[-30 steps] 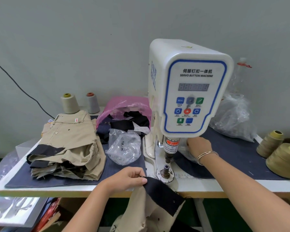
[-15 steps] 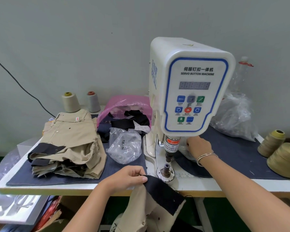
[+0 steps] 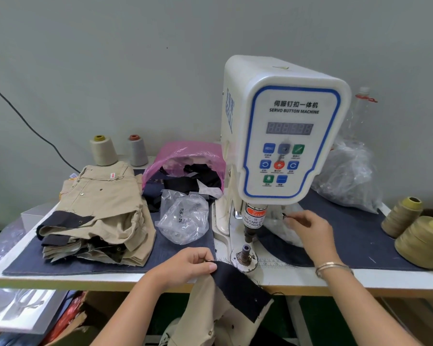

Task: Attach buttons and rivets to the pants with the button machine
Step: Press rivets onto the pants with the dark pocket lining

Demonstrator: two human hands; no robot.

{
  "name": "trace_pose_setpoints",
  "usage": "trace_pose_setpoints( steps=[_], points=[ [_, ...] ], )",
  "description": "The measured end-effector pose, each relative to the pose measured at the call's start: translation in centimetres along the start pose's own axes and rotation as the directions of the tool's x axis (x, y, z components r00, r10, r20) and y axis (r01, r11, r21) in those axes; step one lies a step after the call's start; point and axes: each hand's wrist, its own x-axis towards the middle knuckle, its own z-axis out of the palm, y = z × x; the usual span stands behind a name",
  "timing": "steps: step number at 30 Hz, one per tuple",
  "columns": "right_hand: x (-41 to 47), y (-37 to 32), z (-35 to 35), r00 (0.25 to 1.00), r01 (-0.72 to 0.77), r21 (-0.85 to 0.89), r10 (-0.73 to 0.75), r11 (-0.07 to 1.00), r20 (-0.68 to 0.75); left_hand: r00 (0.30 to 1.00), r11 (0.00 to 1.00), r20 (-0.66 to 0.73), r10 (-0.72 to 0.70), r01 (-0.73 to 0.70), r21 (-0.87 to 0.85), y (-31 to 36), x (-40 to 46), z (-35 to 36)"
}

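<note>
Here, white button machine (image 3: 283, 136) reads "SERVO BUTTON MACHINE" above a dim digit display; red collar label says "WARNING", "TAKE CARE OF YOUR FINGER", partly cut off; left hand (image 3: 188, 267) pinches the dark waistband of the tan pants (image 3: 235, 288) at the table (image 3: 310, 283) edge, just beside the lower die (image 3: 244, 255); right hand (image 3: 310, 228) pinches a small metal piece (image 3: 284, 216), too small to identify, over a clear bag (image 3: 289, 233); folded tan pants (image 3: 105, 208) carry an unreadable tag.
</note>
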Motion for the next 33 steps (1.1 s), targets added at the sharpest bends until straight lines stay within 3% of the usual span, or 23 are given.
trace_pose_setpoints(
  steps=[2,4,7,11,20,27,30,33],
  points=[
    [-2.7,-0.4,1.2,0.981,-0.188,0.27,0.165,0.944,0.106,1.0,1.0,-0.002,0.006,-0.006,0.0,0.0,-0.1,-0.1],
    [-5.0,-0.8,2.9,0.911,-0.395,0.434,0.285,0.81,0.297,1.0,1.0,-0.002,0.011,-0.011,-0.003,0.0,-0.1,0.0],
    [-6.9,-1.6,4.7,0.782,-0.618,0.528,0.39,0.582,0.486,1.0,1.0,-0.015,0.0,0.0,-0.012,0.0,-0.1,0.2],
    [-7.6,-2.5,5.7,0.663,-0.748,0.54,0.457,0.384,0.593,1.0,1.0,-0.017,0.001,-0.001,-0.012,0.0,-0.1,0.2],
    [-7.5,-3.4,5.6,0.533,-0.782,0.622,0.48,-0.035,0.697,1.0,1.0,-0.01,-0.006,0.006,-0.012,0.1,-0.2,0.1],
    [-7.9,-4.3,5.3,0.493,-0.755,0.606,0.392,-0.251,0.776,1.0,1.0,-0.017,-0.006,0.006,0.007,0.3,-0.2,0.1],
    [-8.4,-4.6,5.5,0.512,-0.723,0.624,0.377,-0.295,0.772,1.0,1.0,-0.018,-0.013,0.013,0.009,0.4,-0.3,0.1],
    [-9.5,-4.8,5.9,0.594,-0.674,0.689,0.361,-0.265,0.719,1.0,1.0,-0.026,-0.013,0.013,0.016,0.3,-0.3,0.2]
  ],
)
